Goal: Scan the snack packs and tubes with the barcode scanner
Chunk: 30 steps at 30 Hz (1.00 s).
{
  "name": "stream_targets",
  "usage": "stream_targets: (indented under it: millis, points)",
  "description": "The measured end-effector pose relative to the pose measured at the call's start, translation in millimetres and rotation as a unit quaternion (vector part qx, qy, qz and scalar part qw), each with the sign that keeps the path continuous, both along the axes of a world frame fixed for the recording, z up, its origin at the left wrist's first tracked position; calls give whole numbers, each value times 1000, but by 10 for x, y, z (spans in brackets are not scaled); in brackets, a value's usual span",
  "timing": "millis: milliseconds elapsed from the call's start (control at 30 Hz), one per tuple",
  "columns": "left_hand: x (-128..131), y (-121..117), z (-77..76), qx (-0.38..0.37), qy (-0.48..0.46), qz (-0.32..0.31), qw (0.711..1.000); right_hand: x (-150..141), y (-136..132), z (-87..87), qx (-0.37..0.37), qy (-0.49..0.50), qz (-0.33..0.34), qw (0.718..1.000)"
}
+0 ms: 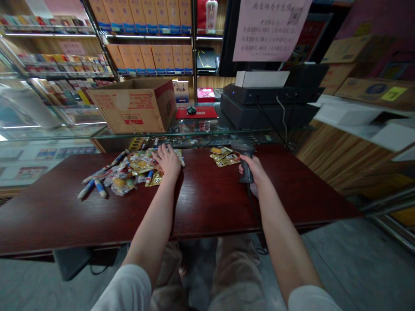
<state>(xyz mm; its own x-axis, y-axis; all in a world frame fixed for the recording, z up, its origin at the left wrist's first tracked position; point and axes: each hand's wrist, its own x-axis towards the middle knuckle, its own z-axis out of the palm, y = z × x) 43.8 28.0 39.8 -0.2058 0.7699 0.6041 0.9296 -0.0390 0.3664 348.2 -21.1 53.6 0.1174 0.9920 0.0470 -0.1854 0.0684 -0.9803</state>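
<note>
My left hand (pixel 167 160) rests on the right end of a pile of small snack packets (pixel 136 168) on the dark red wooden counter (pixel 207 203); its fingers lie spread over the packets. Blue and white tubes (pixel 94 186) lie at the pile's left end. My right hand (pixel 254 169) is wrapped round the handle of a black barcode scanner (pixel 245 160), whose cable (pixel 254 211) runs back toward me. The scanner's head points at a small heap of yellow packets (pixel 224 156) just left of it.
Behind the counter a glass shelf (pixel 97 131) carries a cardboard box (pixel 132 106), a red mouse pad with a mouse (pixel 192 111) and a black cash register (pixel 269 103). Shelves of boxed goods (pixel 149 34) fill the back wall. More cartons (pixel 372 88) stand at the right.
</note>
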Motion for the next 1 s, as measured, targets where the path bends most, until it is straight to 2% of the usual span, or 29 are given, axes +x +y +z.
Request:
stream_targets:
  millis: [67,133,200,267,333,400,567,667,800,867,933,1000]
  points:
    - [226,14,-3,-6,26,-109,994,86,31,-23,-13,-4,-20,1000]
    - [549,63,-26,-51,41,-233,970,153,58,-48,-20,-3,-35,999]
    - [890,166,-79,-116,19,-306,945,191,77,-68,-23,2,-44,999]
    - [1167,319,-151,-172,-6,-335,926,199,90,-83,-30,5,-49,998]
    - [1332,495,-220,-179,-29,-333,925,188,99,-94,-42,6,-56,998]
    - [1389,659,-270,-176,-35,-328,928,165,111,-107,-48,5,-64,997]
    - [1271,865,-297,-170,-53,-315,932,85,169,-165,-36,0,-77,996]
    - [1113,848,-264,-164,-146,-329,918,36,178,-173,-34,-2,-67,997]
    - [831,701,-226,-160,-267,-304,900,-45,95,-106,-35,2,9,999]
    - [682,575,-238,-184,-373,-324,850,-110,22,-55,-28,10,62,998]
    - [547,425,-274,-209,-474,-363,775,-190,-52,-16,-20,13,106,994]
    - [440,277,-320,-218,-515,-396,728,-272,-107,-7,-16,10,137,990]
